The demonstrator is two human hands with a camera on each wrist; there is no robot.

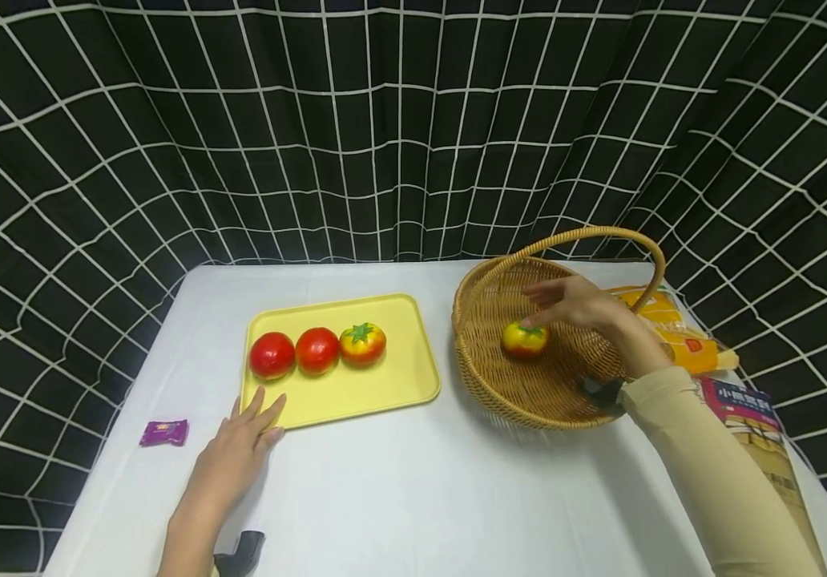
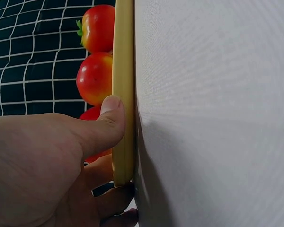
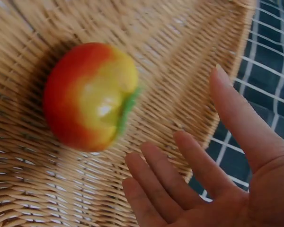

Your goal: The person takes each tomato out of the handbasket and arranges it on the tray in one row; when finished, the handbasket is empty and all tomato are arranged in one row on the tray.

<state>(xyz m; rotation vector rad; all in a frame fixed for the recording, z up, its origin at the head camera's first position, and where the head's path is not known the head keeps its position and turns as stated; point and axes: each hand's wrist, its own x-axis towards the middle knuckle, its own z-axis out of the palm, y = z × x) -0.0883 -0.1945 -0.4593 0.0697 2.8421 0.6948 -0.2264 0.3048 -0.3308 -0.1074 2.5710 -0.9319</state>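
Note:
In the head view, three red tomatoes (image 1: 318,351) stand in a row on a yellow tray (image 1: 385,393); the rightmost tomato (image 1: 363,344) shows yellow and a green leafy top. My left hand (image 1: 236,449) rests at the tray's near left corner, fingers spread and fairly straight. Its thumb (image 2: 111,118) lies against the rim in the left wrist view. On the right, a red and yellow tomato (image 1: 525,340) sits inside a wicker basket (image 1: 486,385). Above it my right hand (image 1: 572,303) reaches in under the basket's handle. Its fingers (image 3: 165,189) are extended, apart from the tomato and holding nothing.
A small purple wrapped packet (image 1: 164,433) lies left of my left hand. Behind my right forearm are an orange and yellow package (image 1: 695,344) and a pink and brown packet (image 1: 752,409). The basket's tall handle (image 1: 586,232) arches over my right wrist.

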